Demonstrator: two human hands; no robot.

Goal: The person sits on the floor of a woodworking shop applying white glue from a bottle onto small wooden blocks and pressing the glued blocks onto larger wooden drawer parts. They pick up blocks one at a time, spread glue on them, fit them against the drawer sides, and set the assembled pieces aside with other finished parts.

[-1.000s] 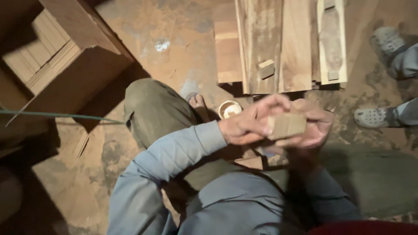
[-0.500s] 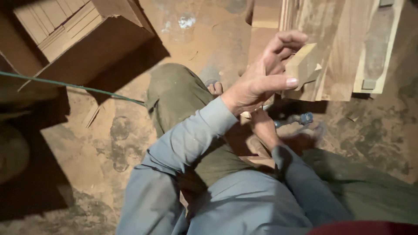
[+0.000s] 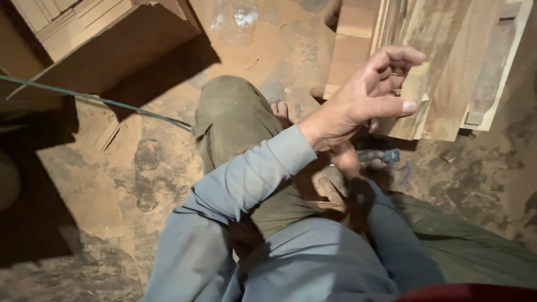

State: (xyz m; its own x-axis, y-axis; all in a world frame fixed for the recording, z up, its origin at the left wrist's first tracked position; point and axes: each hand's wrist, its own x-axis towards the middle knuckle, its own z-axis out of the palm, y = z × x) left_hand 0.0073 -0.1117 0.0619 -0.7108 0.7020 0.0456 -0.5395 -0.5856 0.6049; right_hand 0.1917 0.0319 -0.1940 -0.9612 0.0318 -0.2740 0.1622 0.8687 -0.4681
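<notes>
I sit on a dusty floor with my knee (image 3: pixel 235 117) bent up. My left hand (image 3: pixel 363 98) is raised in front of a stack of wooden boards (image 3: pixel 447 67). Its fingers and thumb are spread, and I see nothing between them. My right hand (image 3: pixel 334 182) hangs lower, in shadow under the left wrist, with its fingers curled downward near my lap. Whether it holds anything is unclear. A blue-handled tool (image 3: pixel 381 155) lies on the floor just right of it.
A large wooden box or cabinet piece (image 3: pixel 95 45) stands at the upper left, casting a dark shadow. A thin green cord (image 3: pixel 100 100) runs across the floor from the left. My bare foot (image 3: pixel 281 112) shows beside the knee.
Half a second ago my left hand pinched a small pale wood block; now its fingers are spread and the block is not seen. The right hand has dropped towards my lap.
</notes>
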